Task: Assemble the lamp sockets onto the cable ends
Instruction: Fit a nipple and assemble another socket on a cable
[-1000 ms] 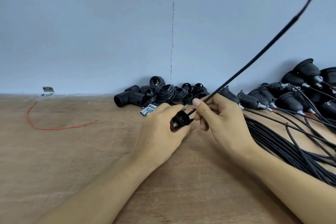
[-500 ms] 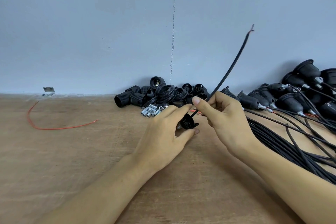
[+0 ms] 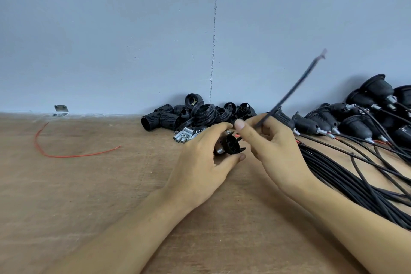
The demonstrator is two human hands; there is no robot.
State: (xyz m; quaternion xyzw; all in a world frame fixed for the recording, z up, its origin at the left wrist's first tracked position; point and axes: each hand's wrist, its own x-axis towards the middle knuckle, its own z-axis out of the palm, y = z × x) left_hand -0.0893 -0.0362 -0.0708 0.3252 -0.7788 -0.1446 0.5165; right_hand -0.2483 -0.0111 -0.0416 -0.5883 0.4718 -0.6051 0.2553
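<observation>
My left hand [image 3: 203, 162] grips a small black socket cap [image 3: 231, 147] with a silver nipple, just above the wooden table [image 3: 89, 196]. My right hand [image 3: 273, 149] pinches a black cable [image 3: 295, 87] whose blurred free end rises up and to the right. The cable's lower part runs toward the cap behind my fingers; I cannot tell how far it passes through. Loose black socket bodies and rings [image 3: 195, 113] lie against the wall, with several silver metal nipples [image 3: 184, 134] in front of them.
Finished sockets on cables [image 3: 360, 118] are piled at the right against the wall. Their black cables [image 3: 355, 176] spread over the table's right side under my right forearm. A red wire [image 3: 66, 155] lies at the left, and a metal bracket [image 3: 60, 108] sits at the wall.
The cable has been drawn through my right fingers: its free end came into view and now swings lower and to the right. The cap has turned in my left hand.
</observation>
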